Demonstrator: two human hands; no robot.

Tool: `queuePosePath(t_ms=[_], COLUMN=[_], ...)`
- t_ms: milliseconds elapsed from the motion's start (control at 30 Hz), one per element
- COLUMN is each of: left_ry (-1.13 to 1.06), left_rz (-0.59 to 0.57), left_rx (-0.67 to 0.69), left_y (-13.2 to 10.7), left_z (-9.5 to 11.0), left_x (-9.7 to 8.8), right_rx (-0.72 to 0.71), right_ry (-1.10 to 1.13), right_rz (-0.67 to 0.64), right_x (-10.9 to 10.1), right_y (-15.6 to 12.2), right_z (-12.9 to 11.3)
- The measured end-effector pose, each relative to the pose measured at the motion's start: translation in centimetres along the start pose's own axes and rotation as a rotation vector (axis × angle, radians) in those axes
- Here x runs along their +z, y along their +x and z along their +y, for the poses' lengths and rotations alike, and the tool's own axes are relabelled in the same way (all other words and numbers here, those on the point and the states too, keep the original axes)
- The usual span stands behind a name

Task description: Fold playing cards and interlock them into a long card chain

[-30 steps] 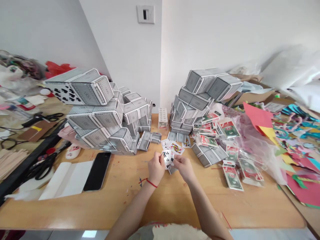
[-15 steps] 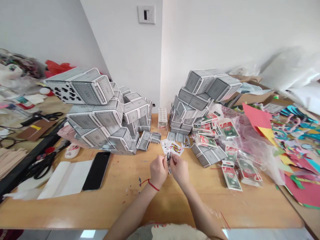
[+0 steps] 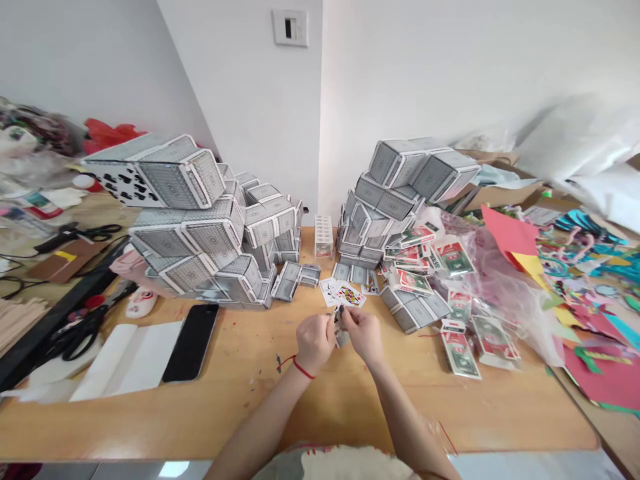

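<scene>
My left hand (image 3: pixel 314 341) and my right hand (image 3: pixel 365 333) meet above the wooden table (image 3: pixel 350 400), both closed on a small bunch of playing cards (image 3: pixel 341 327) held between them, edge-on to the camera. A red string circles my left wrist. Just beyond my hands, several loose cards (image 3: pixel 343 293) lie face up on the wood. A large heap of blocks made from grey-backed cards (image 3: pixel 200 227) rises at the left, and a second heap (image 3: pixel 400 187) at the right.
A black phone (image 3: pixel 191 341) and white paper (image 3: pixel 123 360) lie at the left, with black scissors (image 3: pixel 75 333) further left. Red and green card boxes (image 3: pixel 460 333) are scattered at the right beside a plastic bag (image 3: pixel 500 280) and coloured paper scraps (image 3: pixel 590 293).
The cards were held face toward the camera a second ago; now they are turned edge-on and drawn together between both hands. My hands stayed in nearly the same spot.
</scene>
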State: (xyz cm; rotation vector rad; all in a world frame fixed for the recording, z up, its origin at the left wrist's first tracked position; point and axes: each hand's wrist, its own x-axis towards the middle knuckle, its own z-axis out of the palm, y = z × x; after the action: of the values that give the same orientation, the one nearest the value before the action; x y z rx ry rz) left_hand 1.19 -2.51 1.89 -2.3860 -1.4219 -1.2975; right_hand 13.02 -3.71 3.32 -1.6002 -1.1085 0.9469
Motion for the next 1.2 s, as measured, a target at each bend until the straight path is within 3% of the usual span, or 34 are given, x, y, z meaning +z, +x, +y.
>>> queuePosePath(t_ms=[200,433,567,667,800,933,1200], left_ry=[-0.02,-0.061,-0.111,-0.182,-0.274,-0.342,-0.439], left_rz=[0.08,0.028,-0.024,-0.055,-0.067,-0.067,-0.068], left_rx=[-0.159,-0.273,-0.319,-0.366,-0.424,-0.447,-0.504], left_y=[0.5,0.8,0.9,0.9,1.1,1.3,1.1], left_z=[-0.7,-0.8,-1.2,-1.3,-1.0,-0.3,0.8], left_x=[0.5,0.6,0.3,0.0,-0.3,-0.5,-0.5], right_rx=[-0.052,-0.008,0.16,0.31,0.422,0.439,0.49], right_ry=[0.305,0.433,0.594,0.743,0.836,0.865,0.832], right_rz=[-0.119,-0.063,-0.288,-0.354,-0.35,-0.352,-0.153], right_x=[0.5,1.0,-0.6,-1.9,-2.0,-1.2,-0.3], right_y=[-0.7,-1.0,-0.5,0.0,0.4,0.5,0.5], right_z=[-1.2,-1.1,-1.0,-0.8,-0.4,-0.4,-0.3])
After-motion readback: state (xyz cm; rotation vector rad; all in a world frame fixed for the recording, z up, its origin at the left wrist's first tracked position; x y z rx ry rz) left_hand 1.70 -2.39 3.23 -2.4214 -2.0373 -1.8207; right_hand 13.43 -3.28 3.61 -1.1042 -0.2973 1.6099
